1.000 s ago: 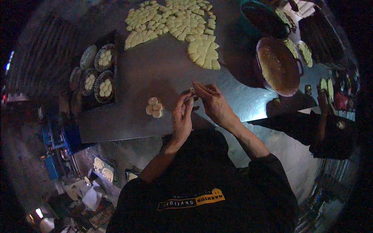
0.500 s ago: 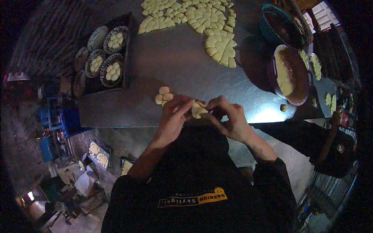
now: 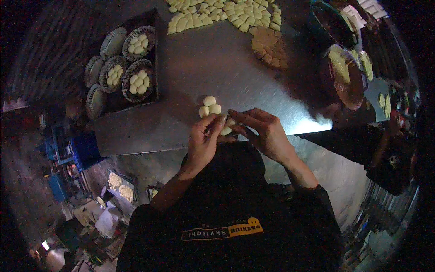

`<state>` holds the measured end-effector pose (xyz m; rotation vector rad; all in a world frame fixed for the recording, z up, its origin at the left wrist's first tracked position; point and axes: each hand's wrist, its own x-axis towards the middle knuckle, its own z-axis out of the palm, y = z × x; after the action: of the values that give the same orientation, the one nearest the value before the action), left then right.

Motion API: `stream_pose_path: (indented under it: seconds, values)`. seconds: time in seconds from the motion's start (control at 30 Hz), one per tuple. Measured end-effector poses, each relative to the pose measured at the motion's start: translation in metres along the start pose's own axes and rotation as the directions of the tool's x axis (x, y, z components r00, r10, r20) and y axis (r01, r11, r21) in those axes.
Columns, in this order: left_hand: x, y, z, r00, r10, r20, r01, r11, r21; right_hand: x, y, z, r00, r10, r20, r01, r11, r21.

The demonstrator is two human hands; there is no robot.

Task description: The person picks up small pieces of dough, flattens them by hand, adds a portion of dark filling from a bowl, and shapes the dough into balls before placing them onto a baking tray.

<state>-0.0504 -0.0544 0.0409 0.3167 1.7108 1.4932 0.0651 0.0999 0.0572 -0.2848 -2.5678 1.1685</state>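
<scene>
Close to the table's near edge, my left hand (image 3: 202, 139) and my right hand (image 3: 268, 133) come together around a small piece of pale dough (image 3: 225, 130). Fingers and thumbs of both hands pinch it, covering much of it. Just beyond my left fingertips, a small cluster of round dough balls (image 3: 210, 108) rests on the metal table (image 3: 190, 72). Part of the cluster may be hidden behind my left hand.
At left, a dark tray (image 3: 156, 54) holds fluted tins, some with dough balls inside. Cut dough sheets (image 3: 247, 16) lie at the far side, one round cut piece (image 3: 270, 47) in shadow. Basins (image 3: 351, 97) stand at right. A person's arm (image 3: 383, 143) shows beyond the table's right end.
My fingers have closed further over the dough piece, so less of it shows. The whole view has shifted slightly, and the near round of cut dough is now in shadow.
</scene>
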Motion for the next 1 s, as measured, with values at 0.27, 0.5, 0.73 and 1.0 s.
stream_pose_path:
  seconds: [0.27, 0.5, 0.73, 1.0]
  values:
    - [0.019, -0.014, -0.057, 0.906, -0.041, 0.421, 0.173, 0.944, -0.280, 0.002, -0.014, 0.032, 0.995, 0.079, 0.063, -0.092, 0.966, 0.242]
    - [0.021, -0.021, -0.071, 0.854, 0.118, 0.507, -0.270, 0.933, 0.238, 0.005, -0.030, 0.052, 0.955, 0.263, 0.138, -0.283, 0.946, 0.156]
    - [0.052, -0.073, -0.076, 0.881, -0.066, 0.469, 0.261, 0.894, -0.364, -0.008, -0.039, 0.084, 0.972, -0.151, 0.179, 0.206, 0.917, -0.343]
    - [0.077, -0.094, -0.059, 0.923, 0.281, 0.262, -0.345, 0.906, 0.245, 0.006, 0.044, 0.101, 0.887, 0.425, 0.179, -0.459, 0.850, 0.258]
